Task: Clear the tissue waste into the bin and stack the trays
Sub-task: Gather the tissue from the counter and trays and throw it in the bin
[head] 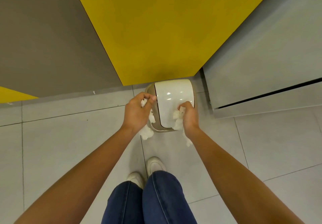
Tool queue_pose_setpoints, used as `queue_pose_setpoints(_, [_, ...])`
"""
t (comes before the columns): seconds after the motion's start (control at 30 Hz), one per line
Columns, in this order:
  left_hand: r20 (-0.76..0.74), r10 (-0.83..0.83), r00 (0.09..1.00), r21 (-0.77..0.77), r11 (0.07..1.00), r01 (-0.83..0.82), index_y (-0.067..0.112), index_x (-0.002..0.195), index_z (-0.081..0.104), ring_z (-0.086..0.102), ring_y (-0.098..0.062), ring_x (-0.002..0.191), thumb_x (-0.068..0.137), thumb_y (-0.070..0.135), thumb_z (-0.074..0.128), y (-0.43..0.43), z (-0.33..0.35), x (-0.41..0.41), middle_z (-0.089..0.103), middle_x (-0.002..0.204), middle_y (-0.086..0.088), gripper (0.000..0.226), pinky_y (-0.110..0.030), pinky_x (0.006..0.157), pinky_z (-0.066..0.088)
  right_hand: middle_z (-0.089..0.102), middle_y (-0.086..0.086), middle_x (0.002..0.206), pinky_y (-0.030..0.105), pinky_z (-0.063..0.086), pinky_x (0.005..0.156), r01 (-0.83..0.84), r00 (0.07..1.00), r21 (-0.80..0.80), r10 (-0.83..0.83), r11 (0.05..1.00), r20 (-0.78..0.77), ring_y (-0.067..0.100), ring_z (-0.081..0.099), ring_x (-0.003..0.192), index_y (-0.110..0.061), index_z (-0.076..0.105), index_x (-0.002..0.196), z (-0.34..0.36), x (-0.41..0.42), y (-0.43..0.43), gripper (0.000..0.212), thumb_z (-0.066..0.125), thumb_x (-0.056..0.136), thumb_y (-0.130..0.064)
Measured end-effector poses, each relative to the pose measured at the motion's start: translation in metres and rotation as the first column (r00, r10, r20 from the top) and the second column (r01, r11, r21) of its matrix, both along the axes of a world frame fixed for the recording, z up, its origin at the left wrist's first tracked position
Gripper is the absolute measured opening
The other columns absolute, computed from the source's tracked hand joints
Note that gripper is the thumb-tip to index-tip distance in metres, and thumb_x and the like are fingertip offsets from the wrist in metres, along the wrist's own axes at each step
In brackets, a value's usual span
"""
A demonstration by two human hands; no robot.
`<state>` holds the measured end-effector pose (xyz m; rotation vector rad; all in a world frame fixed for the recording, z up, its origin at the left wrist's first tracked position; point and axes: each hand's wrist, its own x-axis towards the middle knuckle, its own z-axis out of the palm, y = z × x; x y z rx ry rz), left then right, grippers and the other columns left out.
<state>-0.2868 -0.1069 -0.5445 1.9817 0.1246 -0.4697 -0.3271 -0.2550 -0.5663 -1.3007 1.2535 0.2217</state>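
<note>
A small beige bin with a glossy white swing lid [174, 100] stands on the floor against the yellow wall panel. My left hand [136, 112] grips a wad of crumpled white tissue [147, 132] at the bin's left edge, with tissue hanging below the fist. My right hand [190, 116] grips another wad of tissue [178, 121] and rests over the lid's right front corner. The lid looks closed. No trays are in view.
Grey floor tiles [69, 145] spread all around. A yellow panel [156, 28] and a grey wall [43, 40] rise behind the bin. A pale grey cabinet [261, 66] stands to the right. My legs and white shoes [155, 166] are just behind the bin.
</note>
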Motion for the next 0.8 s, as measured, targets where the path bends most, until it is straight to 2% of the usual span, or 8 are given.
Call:
queue_pose_setpoints(0.1, [-0.011, -0.001, 1.000, -0.024, 1.000, 0.001, 0.019, 0.087, 0.062, 0.055, 0.005, 0.054, 0.091, 0.027, 0.058, -0.003, -0.005, 0.000, 0.058, 0.073, 0.016, 0.010, -0.003, 0.053, 0.038, 0.050, 0.001, 0.068, 0.025, 0.036, 0.060, 0.172, 0.981, 0.112, -0.161, 0.979, -0.107, 0.018, 0.047, 0.068, -0.012, 0.050, 0.064, -0.010, 0.001, -0.002, 0.029, 0.039, 0.090, -0.011])
queue_pose_setpoints(0.27, [-0.013, -0.066, 0.998, -0.042, 0.997, 0.066, 0.020, 0.087, 0.063, 0.054, 0.005, 0.060, 0.091, 0.028, 0.058, -0.008, -0.013, -0.002, 0.059, 0.074, 0.017, 0.010, -0.003, 0.055, 0.037, 0.058, 0.006, 0.080, 0.032, 0.045, 0.072, 0.254, 0.960, 0.178, -0.225, 0.951, -0.168, 0.022, 0.053, 0.072, -0.010, 0.053, 0.073, -0.037, 0.015, -0.009, 0.032, 0.032, 0.097, -0.012])
queue_pose_setpoints(0.33, [-0.006, -0.114, 0.993, -0.058, 0.992, 0.114, 0.023, 0.084, 0.061, 0.053, 0.003, 0.058, 0.091, 0.030, 0.058, -0.011, -0.017, -0.005, 0.059, 0.071, 0.014, 0.011, -0.004, 0.055, 0.038, 0.061, 0.006, 0.081, 0.032, 0.046, 0.080, 0.328, 0.941, 0.230, -0.294, 0.916, -0.167, 0.021, 0.055, 0.076, -0.005, 0.060, 0.095, -0.049, 0.019, -0.009, 0.033, 0.032, 0.101, -0.021])
queue_pose_setpoints(0.43, [0.031, -0.193, 0.981, -0.081, 0.978, 0.195, 0.023, 0.078, 0.060, 0.049, 0.002, 0.057, 0.091, 0.029, 0.058, -0.019, -0.024, -0.007, 0.059, 0.067, 0.007, 0.014, -0.007, 0.054, 0.037, 0.061, 0.013, 0.115, 0.040, 0.043, 0.098, 0.387, 0.922, 0.281, -0.361, 0.878, -0.143, 0.025, 0.058, 0.091, -0.005, 0.047, 0.131, -0.063, 0.025, -0.010, 0.042, 0.027, 0.101, -0.026])
queue_pose_setpoints(0.47, [0.041, -0.222, 0.974, -0.073, 0.972, 0.224, 0.020, 0.078, 0.060, 0.048, 0.000, 0.057, 0.091, 0.029, 0.058, -0.022, -0.027, -0.008, 0.060, 0.067, 0.004, 0.016, -0.009, 0.053, 0.037, 0.060, 0.014, 0.121, 0.042, 0.044, 0.099, 0.417, 0.909, 0.308, -0.397, 0.855, -0.130, 0.028, 0.059, 0.098, -0.007, 0.052, 0.127, -0.068, 0.025, -0.012, 0.040, 0.028, 0.101, -0.027])
queue_pose_setpoints(0.57, [0.106, -0.311, 0.944, -0.002, 0.950, 0.313, 0.012, 0.080, 0.059, 0.045, -0.006, 0.056, 0.091, 0.032, 0.057, -0.031, -0.037, -0.009, 0.058, 0.064, 0.001, 0.023, -0.014, 0.052, 0.034, 0.064, 0.014, 0.095, 0.043, 0.043, 0.103, 0.481, 0.871, 0.377, -0.480, 0.792, -0.103, 0.027, 0.059, 0.088, -0.010, 0.060, 0.086, -0.071, 0.026, -0.015, 0.031, 0.035, 0.097, -0.026])
queue_pose_setpoints(0.7, [0.209, -0.487, 0.848, 0.123, 0.873, 0.472, 0.011, 0.084, 0.054, 0.046, -0.009, 0.069, 0.091, 0.036, 0.054, -0.044, -0.049, -0.010, 0.051, 0.075, 0.005, 0.026, -0.015, 0.058, 0.032, 0.065, 0.013, 0.097, 0.038, 0.053, 0.075, 0.478, 0.870, 0.403, -0.483, 0.781, -0.095, 0.028, 0.063, 0.091, -0.010, 0.058, 0.107, -0.071, 0.022, -0.018, 0.031, 0.039, 0.097, -0.033])
queue_pose_setpoints(0.8, [0.214, -0.693, 0.689, 0.267, 0.720, 0.641, 0.007, 0.094, 0.054, 0.044, -0.014, 0.083, 0.094, 0.032, 0.051, -0.058, -0.058, -0.010, 0.051, 0.094, -0.004, 0.025, -0.021, 0.068, 0.033, 0.064, 0.012, 0.097, 0.034, 0.053, 0.066, 0.433, 0.891, 0.420, -0.448, 0.798, -0.068, 0.026, 0.062, 0.085, -0.008, 0.057, 0.114, -0.072, 0.017, -0.025, 0.035, 0.035, 0.099, -0.031])
